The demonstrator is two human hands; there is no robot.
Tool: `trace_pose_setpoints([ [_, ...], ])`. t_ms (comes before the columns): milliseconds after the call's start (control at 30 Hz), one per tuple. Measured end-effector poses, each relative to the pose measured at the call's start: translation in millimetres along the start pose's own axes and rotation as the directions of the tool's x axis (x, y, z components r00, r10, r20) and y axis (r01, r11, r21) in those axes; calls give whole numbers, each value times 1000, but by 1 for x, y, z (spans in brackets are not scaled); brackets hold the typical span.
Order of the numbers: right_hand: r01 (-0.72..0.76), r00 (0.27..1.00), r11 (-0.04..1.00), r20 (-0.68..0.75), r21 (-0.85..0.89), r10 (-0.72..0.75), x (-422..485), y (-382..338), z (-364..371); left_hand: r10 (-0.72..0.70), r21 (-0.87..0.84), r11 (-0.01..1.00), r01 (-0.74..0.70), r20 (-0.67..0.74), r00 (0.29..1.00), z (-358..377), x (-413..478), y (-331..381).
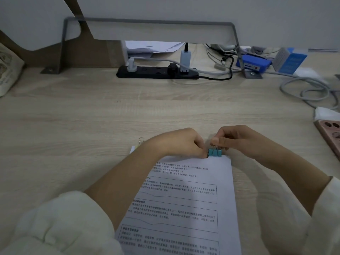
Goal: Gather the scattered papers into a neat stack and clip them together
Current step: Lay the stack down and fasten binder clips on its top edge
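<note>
At the far left edge of the table (73, 107) a printed bag or packet (8, 70) leans partly out of view, and a grey metal bracket (62, 45) is bolted down near the back left. Along the back edge, about the middle, lies a black power strip (158, 72) with a white charger (184, 58) and other plugs in it. Towards the near edge, left of centre, a yellow binder clip (140, 141) sits at the far left corner of the stack of papers (184, 203), mostly hidden behind the left forearm. The stack lies squared up, printed side up, running from the middle of the table down to the near edge. The left hand (176, 143) rests on the stack's far edge with its fingers curled down, the fingertips pressing the paper just beside a blue binder clip (214, 152). That clip bites the far edge of the stack near its far right corner, with its wire handles standing up. The right hand (237, 138) pinches those handles between thumb and fingers, closed tight on them. Both sleeves are cream-coloured and pushed back. At the back right are a blue box (253, 64), a blue carton (288, 60) and a coiled grey cable (309, 89); a pink phone (329, 134) lies at the right edge.
</note>
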State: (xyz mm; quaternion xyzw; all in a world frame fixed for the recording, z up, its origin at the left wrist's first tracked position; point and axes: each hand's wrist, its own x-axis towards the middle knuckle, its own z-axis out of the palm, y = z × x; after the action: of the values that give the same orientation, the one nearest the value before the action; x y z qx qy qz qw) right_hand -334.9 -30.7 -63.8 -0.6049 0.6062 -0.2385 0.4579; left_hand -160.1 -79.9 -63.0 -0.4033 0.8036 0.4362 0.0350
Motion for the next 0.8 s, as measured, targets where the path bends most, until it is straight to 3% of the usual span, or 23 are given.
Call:
trace_pose_setpoints([
  [400,-128,961,982,262,138,88,10,2,-10,29,-86,996,-36,-78,997,-3,-8,-6],
  [600,-146,962,972,254,183,96,8,2,-9,19,-91,996,-27,-85,996,-5,-10,-10],
  [800,-123,985,977,141,174,99,-2,-2,2,22,-98,995,-34,-126,992,-10,-14,-12],
])
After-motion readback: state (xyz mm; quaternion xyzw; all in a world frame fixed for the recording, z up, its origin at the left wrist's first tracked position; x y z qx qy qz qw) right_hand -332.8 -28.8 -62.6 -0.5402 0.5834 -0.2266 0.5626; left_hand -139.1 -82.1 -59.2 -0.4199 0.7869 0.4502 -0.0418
